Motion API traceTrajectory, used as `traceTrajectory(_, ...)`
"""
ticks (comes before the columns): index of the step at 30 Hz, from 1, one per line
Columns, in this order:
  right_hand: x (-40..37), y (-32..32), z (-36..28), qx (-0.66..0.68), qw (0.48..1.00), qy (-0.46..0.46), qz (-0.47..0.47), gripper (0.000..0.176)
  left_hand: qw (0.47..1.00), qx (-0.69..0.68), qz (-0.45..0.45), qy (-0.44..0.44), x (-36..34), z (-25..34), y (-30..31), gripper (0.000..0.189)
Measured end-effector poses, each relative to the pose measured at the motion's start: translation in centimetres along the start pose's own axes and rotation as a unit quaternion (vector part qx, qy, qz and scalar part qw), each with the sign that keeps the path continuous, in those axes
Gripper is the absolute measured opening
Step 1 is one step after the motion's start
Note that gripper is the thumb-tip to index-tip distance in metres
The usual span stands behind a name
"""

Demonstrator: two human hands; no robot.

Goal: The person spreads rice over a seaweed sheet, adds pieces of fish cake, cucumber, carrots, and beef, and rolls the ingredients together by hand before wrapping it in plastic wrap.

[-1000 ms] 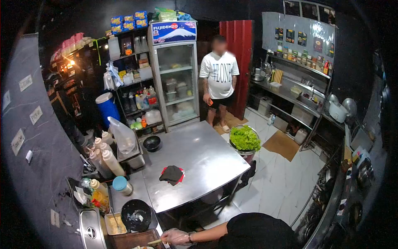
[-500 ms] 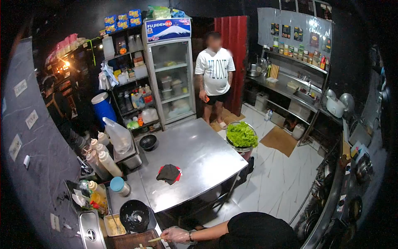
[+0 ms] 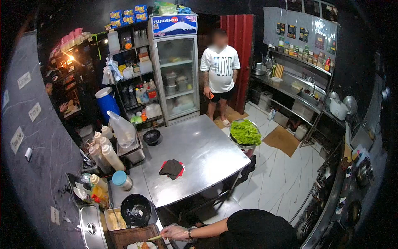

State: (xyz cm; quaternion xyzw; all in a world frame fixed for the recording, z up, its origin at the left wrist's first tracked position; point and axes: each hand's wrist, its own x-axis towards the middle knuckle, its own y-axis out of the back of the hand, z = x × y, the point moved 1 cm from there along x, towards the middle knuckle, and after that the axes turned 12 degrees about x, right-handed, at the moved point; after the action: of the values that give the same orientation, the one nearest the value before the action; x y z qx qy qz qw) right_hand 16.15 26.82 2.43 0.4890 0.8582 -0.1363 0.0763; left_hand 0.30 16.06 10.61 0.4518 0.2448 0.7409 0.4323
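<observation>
My right hand (image 3: 175,233), in a clear plastic glove, is closed around a slim pale stick-like utensil (image 3: 155,238) at the bottom of the view. Its tip points left, over the dark wooden board (image 3: 126,235). On that board, cut off by the lower edge, lies white food with an orange piece on top (image 3: 143,245). Behind the board stand a black bowl (image 3: 136,211) with white residue inside and a metal tray of pale yellow food (image 3: 115,220) with a utensil in it. My left hand is out of view.
A steel table (image 3: 199,155) holds a dark cloth (image 3: 171,169) and a small black bowl (image 3: 151,137). Squeeze bottles (image 3: 111,157) and a blue-lidded jar (image 3: 122,180) stand left. Beyond are lettuce in a basin (image 3: 245,133), a person (image 3: 219,68) and a glass-door fridge (image 3: 176,74).
The whole view has shifted slightly, bringing more of the food on the board into sight. My right hand keeps its grip on the pale utensil in nearly the same place.
</observation>
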Motion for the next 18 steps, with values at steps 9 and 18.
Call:
traceTrajectory(9,-0.5,-0.6,-1.6,0.036,0.997,-0.064,-0.019,0.017,1.0,0.013,-0.006,0.004,-0.5,-0.6,-0.1,0.044)
traceTrajectory(18,-0.2,-0.2,-1.1,-0.004,0.999,-0.017,-0.033,0.017,1.0,0.021,-0.008,0.008,-0.7,-1.2,-0.3,0.045)
